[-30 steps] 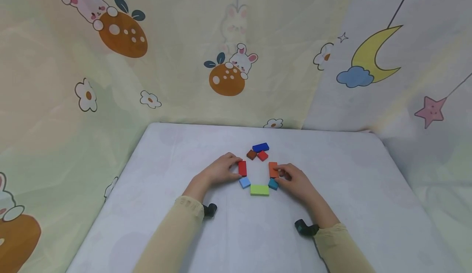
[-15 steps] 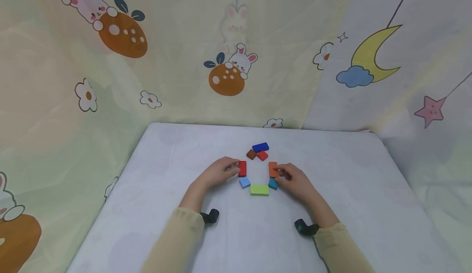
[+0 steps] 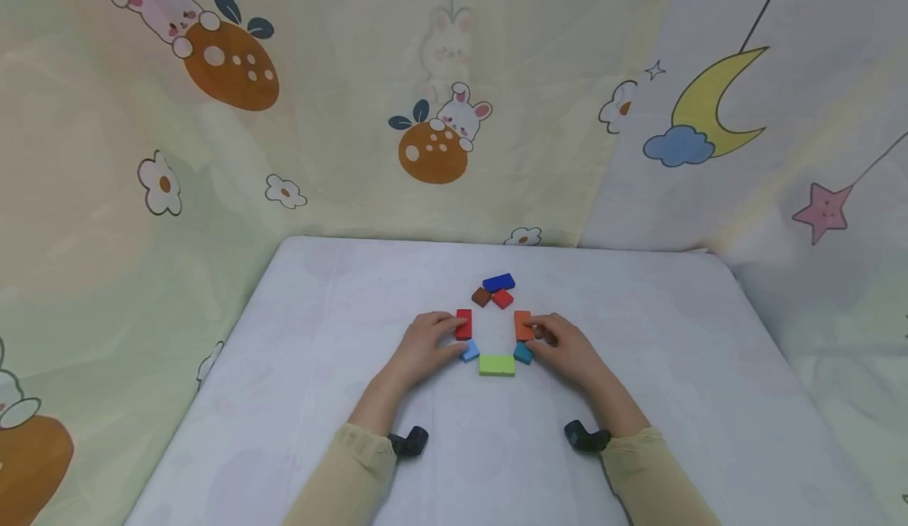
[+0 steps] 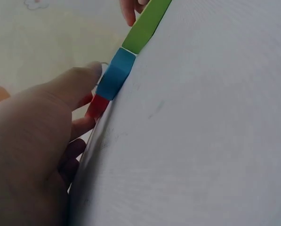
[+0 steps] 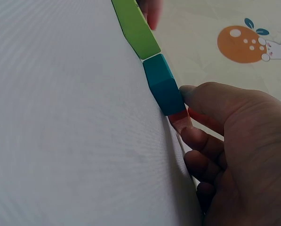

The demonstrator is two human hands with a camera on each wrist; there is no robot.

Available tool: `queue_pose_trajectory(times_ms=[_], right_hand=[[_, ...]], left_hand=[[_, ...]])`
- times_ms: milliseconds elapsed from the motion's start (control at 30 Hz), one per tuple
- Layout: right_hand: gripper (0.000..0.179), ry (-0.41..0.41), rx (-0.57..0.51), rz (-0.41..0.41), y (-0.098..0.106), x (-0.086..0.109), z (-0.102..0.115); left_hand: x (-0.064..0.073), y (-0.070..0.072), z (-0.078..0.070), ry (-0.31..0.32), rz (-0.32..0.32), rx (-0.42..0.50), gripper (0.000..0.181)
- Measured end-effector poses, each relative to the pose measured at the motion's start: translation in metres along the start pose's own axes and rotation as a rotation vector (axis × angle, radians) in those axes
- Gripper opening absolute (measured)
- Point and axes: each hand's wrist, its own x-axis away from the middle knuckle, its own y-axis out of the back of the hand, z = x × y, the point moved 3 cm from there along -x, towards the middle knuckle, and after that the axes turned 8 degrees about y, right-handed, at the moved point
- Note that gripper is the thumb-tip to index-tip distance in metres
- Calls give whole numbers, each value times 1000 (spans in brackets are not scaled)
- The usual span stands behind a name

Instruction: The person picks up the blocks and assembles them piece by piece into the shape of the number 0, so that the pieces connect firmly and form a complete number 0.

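Note:
Several small blocks lie in a loose ring on the table. My left hand [image 3: 424, 349] has its fingertips at the red rectangular block [image 3: 464, 324], its thumb at the light blue block [image 3: 470, 350]. Opposite it, my right hand [image 3: 567, 351] touches the orange rectangular block [image 3: 522, 325] with its fingers, while the thumb tip rests against the side of the teal block [image 5: 164, 84]. Between the two hands, at the near side, lies a lime green block [image 3: 496, 366]. Both hands have relaxed fingers, with the thumbs apart from the forefingers.
A dark blue block [image 3: 499, 282], a brown block [image 3: 481, 296] and a small red block [image 3: 503, 299] lie together at the ring's far side. The white-covered table [image 3: 340, 289] meets a patterned cloth backdrop [image 3: 340, 100] behind it.
My left hand first loosens its thumb-and-finger grip on the red rectangular block and draws back, then comes nearer, its thumb now at the light blue block. The right hand stays put.

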Motion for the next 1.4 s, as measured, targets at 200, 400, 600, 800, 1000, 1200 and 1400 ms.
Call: queue_pose_trajectory(times_ms=[200, 400, 600, 800, 1000, 1200, 1400], right_hand=[[42, -1, 3, 10, -2, -2, -1], [42, -41, -11, 21, -1, -1, -3], [40, -115, -66, 57, 12, -2, -1], [41, -110, -39, 103, 32, -23, 5], [43, -130, -29, 148, 48, -57, 15], [40, -137, -5, 247, 42, -85, 23], [40, -148, 51, 305, 23, -104, 26]], left_hand=[[1, 2, -1, -17, -19, -21, 56], [-1, -1, 1, -23, -26, -30, 56], [-3, -5, 1, -35, -21, -47, 57], [-3, -5, 2, -36, -25, -65, 56], [-3, -5, 3, -39, -33, -67, 55], [-2, -6, 3, -25, -20, -57, 55], [-3, -5, 4, -28, -25, -75, 55]])
